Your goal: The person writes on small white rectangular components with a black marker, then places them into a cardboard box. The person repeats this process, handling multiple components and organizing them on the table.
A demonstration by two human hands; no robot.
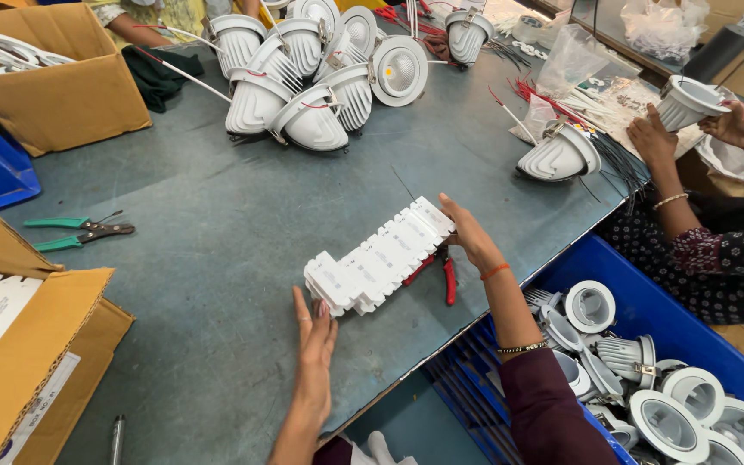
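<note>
A row of several white rectangular plastic units (379, 257) lies slantwise on the grey-blue table (217, 241). My left hand (314, 344) presses flat against the near, lower-left end of the row. My right hand (468, 234) presses against the far, upper-right end. The row is squeezed between both palms. Red-handled pliers (448, 277) lie on the table partly under the row, beside my right wrist.
A heap of white ribbed lamp housings (307, 73) sits at the back. Green-handled cutters (71, 232) lie left. Cardboard boxes (49, 82) stand left, a blue bin of housings (647, 379) right. A person at the right holds a housing (686, 102); another housing (560, 155) lies nearby.
</note>
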